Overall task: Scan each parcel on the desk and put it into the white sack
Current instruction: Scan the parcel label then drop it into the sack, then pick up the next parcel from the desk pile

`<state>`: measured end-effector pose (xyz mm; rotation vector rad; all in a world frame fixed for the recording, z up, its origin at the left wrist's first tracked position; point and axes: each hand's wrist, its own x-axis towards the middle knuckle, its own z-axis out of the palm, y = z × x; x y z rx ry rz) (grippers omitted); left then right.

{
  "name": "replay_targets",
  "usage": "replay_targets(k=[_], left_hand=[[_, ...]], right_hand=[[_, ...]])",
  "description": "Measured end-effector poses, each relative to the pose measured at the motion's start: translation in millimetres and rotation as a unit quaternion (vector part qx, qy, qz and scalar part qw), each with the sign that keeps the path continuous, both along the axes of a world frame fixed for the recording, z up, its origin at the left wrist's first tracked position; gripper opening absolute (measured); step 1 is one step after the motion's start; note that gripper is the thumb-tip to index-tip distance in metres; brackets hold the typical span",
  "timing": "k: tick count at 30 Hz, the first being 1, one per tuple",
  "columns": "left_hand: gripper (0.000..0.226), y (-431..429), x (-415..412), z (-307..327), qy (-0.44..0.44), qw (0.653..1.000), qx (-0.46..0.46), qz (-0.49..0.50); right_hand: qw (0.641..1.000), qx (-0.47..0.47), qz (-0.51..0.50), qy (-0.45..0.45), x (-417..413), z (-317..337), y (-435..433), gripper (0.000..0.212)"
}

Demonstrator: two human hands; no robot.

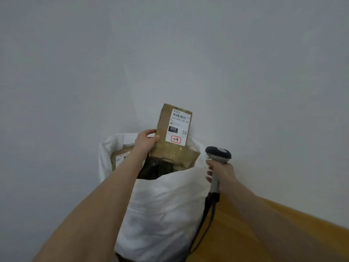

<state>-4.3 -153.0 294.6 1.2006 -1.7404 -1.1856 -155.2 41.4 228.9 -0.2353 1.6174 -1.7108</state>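
The left hand (146,138) grips a small brown cardboard parcel box (162,129) by its lower left edge, thumb on the front face and fingers curled around the side. The box stands upright with a slight tilt, and its lower end sits just at the open mouth of the large white plastic sack (166,205). A white shipping label (178,126) with a barcode, a black "010" block and a red-outlined stamp covers the right part of the face turned to the camera.

Inside the sack lie other parcels. A brown cardboard box (181,159) sits directly beneath the held one, and another cardboard parcel with a white label (120,156) lies against the sack's left wall. Something dark (154,170) lies between them, too shadowed to make out.

The right hand (223,172) is closed around the grey handle of a handheld barcode scanner with a black head (218,155), held just beside the sack's right rim. Its dark cable (204,224) hangs down along the sack's right side. A yellow-brown wooden bench (264,233) shows at the lower right, and a plain pale wall (170,53) fills the background.
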Motion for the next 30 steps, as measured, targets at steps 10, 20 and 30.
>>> replay_targets(k=[10, 20, 30], left_hand=[[0.035, -114.7, 63.9, -76.8, -0.310, 0.951, -0.003, -0.004], [0.048, -76.1, -39.8, -55.5, -0.346, 0.900, -0.250, -0.086], [0.048, 134.7, -169.3, -77.2, -0.324, 0.821, -0.283, -0.375]], right_hand=[[0.994, 0.093, -0.046, 0.026, 41.1, -25.2, -97.0, 0.019], [0.989, 0.012, -0.126, -0.082, 31.2, -25.2, -74.5, 0.023], [0.942, -0.037, -0.299, -0.147, -20.7, -29.6, 119.9, 0.016]])
